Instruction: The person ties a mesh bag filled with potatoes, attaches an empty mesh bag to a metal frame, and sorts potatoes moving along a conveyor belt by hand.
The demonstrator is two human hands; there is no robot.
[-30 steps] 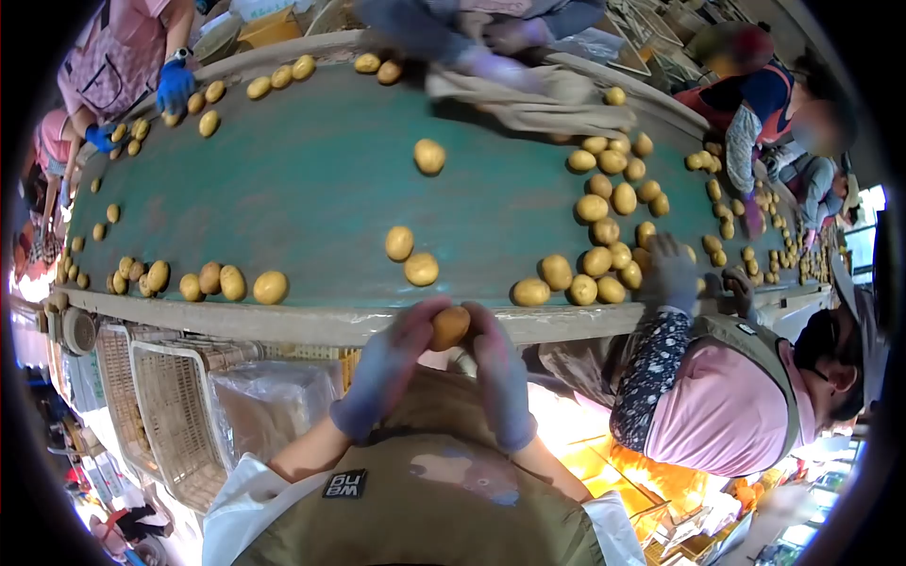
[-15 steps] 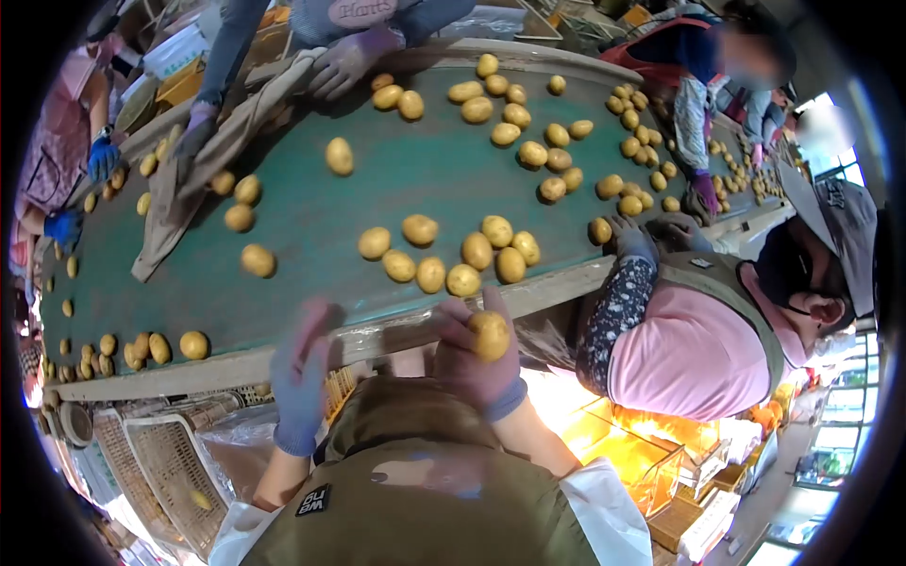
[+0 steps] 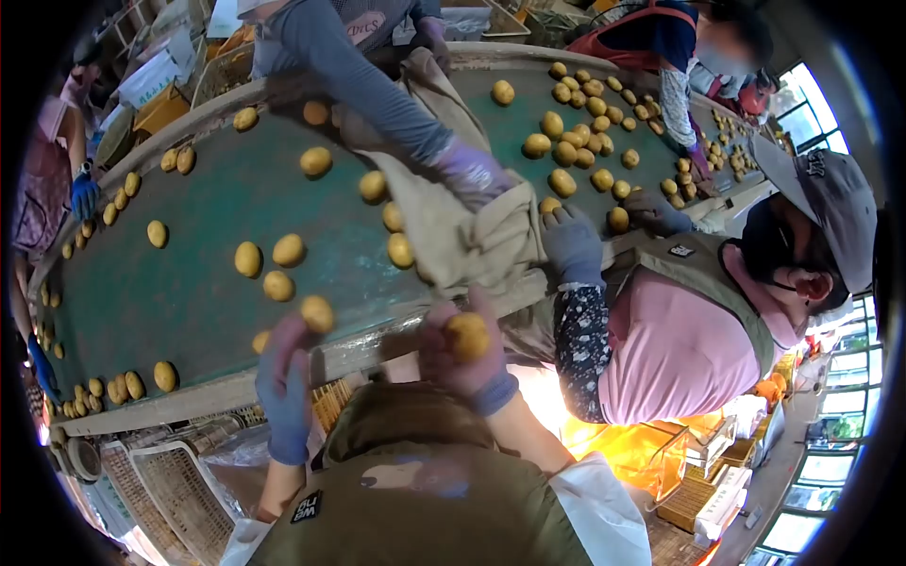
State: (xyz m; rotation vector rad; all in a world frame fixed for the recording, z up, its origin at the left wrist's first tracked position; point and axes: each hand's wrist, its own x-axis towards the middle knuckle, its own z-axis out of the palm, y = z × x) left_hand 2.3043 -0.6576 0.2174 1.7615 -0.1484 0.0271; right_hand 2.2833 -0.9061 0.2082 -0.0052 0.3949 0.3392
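Note:
Round yellow potatoes [image 3: 288, 250] lie spread over a green conveyor belt [image 3: 198, 302]. My right hand [image 3: 462, 354], in a stained glove, is closed on a potato [image 3: 468, 337] above the near rail. To its left, my left hand [image 3: 286, 377] is raised at the belt's near edge, its fingertips by another potato [image 3: 318, 314]; motion blur hides whether they grip it. A beige cloth [image 3: 472, 231] lies across the belt, pressed down by the purple-gloved hand [image 3: 472, 174] of a person opposite.
A co-worker in pink [image 3: 675, 340] works close on my right, a grey-gloved hand [image 3: 573, 247] at the belt edge. Plastic crates [image 3: 179, 495] stand below at left. More people line the far side. The wooden rail [image 3: 377, 344] runs before me.
The cloth has swept from the left side of the belt to the right, near my right hand. My left hand has come up to a potato; my right still holds one. The view has shifted.

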